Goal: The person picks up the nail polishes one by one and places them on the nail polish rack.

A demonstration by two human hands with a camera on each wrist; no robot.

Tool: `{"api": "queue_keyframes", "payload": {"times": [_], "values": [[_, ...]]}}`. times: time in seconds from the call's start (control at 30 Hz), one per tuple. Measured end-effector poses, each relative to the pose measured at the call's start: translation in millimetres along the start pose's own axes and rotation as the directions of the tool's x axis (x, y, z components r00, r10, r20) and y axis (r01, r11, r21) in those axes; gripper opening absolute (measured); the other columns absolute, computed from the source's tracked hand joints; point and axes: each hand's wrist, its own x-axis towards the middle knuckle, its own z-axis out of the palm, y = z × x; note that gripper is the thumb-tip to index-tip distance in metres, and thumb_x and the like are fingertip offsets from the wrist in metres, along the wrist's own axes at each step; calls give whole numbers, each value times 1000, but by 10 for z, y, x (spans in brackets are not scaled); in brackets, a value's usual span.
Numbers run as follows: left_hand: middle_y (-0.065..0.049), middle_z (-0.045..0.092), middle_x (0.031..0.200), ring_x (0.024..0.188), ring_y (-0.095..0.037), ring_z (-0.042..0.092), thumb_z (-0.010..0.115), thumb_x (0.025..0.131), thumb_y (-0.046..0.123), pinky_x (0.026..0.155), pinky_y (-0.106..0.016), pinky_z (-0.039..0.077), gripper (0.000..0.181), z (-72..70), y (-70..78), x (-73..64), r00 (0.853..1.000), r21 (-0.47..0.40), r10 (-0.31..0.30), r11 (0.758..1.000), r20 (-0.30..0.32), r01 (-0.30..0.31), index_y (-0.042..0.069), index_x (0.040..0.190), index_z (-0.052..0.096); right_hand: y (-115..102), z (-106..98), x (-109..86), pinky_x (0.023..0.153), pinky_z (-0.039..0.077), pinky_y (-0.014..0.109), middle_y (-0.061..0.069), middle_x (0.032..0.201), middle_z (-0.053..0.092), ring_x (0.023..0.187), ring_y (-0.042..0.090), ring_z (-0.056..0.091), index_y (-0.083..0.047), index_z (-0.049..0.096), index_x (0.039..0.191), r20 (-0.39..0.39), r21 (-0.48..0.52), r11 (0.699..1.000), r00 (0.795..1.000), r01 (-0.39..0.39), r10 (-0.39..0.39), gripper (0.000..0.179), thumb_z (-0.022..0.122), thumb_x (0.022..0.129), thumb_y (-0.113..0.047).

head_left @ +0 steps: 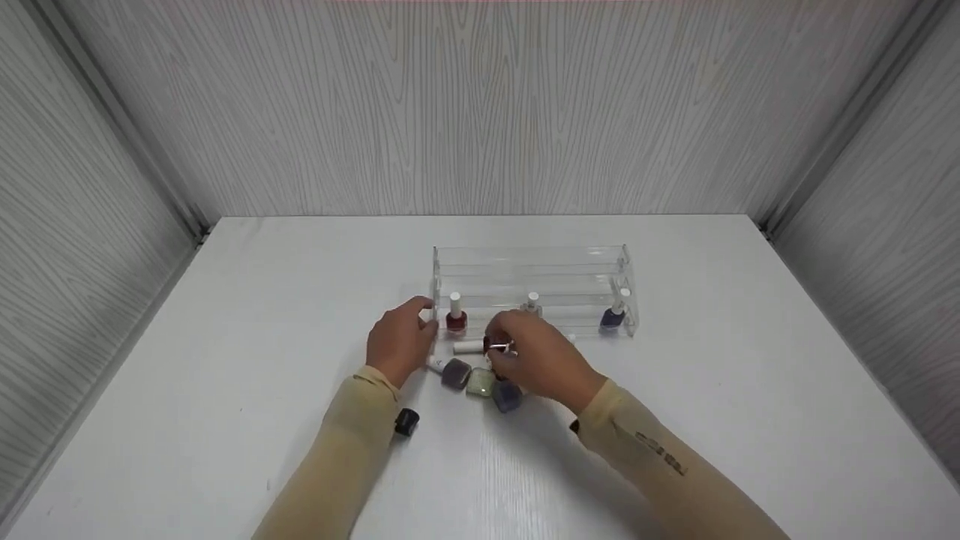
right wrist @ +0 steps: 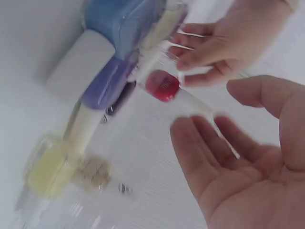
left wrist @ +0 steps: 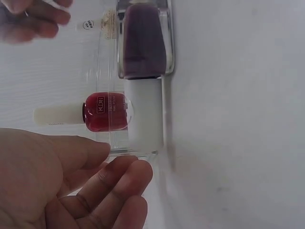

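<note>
My left hand (head_left: 397,341) is at the left end of a clear tiered rack (head_left: 532,270), its loosely bent fingertips right at the end panel. In the right wrist view my right hand (right wrist: 248,167) has thumb and fingers apart with nothing between them. From the head view it hangs over the rack's front, hiding some bottles. A dark nail polish bottle with a white cap (head_left: 469,347) lies beside its fingertips. The front tier holds a red nail polish (head_left: 456,321), a glittery one (left wrist: 109,24) and a dark blue one (head_left: 613,319), all with white caps.
Before the rack lie a dark purple bottle (head_left: 455,373), a pale yellow-green one (head_left: 481,382) and a blue one (head_left: 508,396). A black bottle (head_left: 406,422) is beside the left sleeve. Grained panels (head_left: 480,112) enclose the white table (head_left: 225,360).
</note>
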Motion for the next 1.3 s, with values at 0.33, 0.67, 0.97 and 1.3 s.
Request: {"api": "queue_keyframes", "payload": {"times": [0.33,0.67,0.97,1.3], "values": [[-5,74,89,73,-22,63,66,100,20,68,-42,49,33,-32,-76,25,1000,-13,9,1000,3,-9,12,132,68,368,-590,-459,86,57,35,3,110,68,98,15,68,-9,66,114,-144,90,996,990,17,-4,17,69,97,-9],[-4,73,90,72,-20,62,65,102,23,67,-40,48,34,-39,-92,18,1000,-15,0,1000,8,0,13,134,67,626,-830,-614,92,53,47,3,115,66,105,24,65,-9,65,118,-117,-3,998,991,-60,59,20,69,98,-14],[-4,74,91,76,-23,64,65,101,23,71,-42,49,34,-14,-60,42,1000,-1,-3,1000,22,3,14,134,68,779,-774,-621,91,51,46,3,118,67,108,24,65,-12,66,120,-62,-60,991,992,-116,113,23,69,98,-16],[-5,75,91,75,-22,64,65,102,22,71,-42,49,34,41,-46,45,1000,-6,2,1000,23,-2,13,135,67,946,-601,-574,92,52,48,11,118,67,107,31,66,-6,65,122,-16,-145,988,998,-55,53,28,71,96,-14]]}}
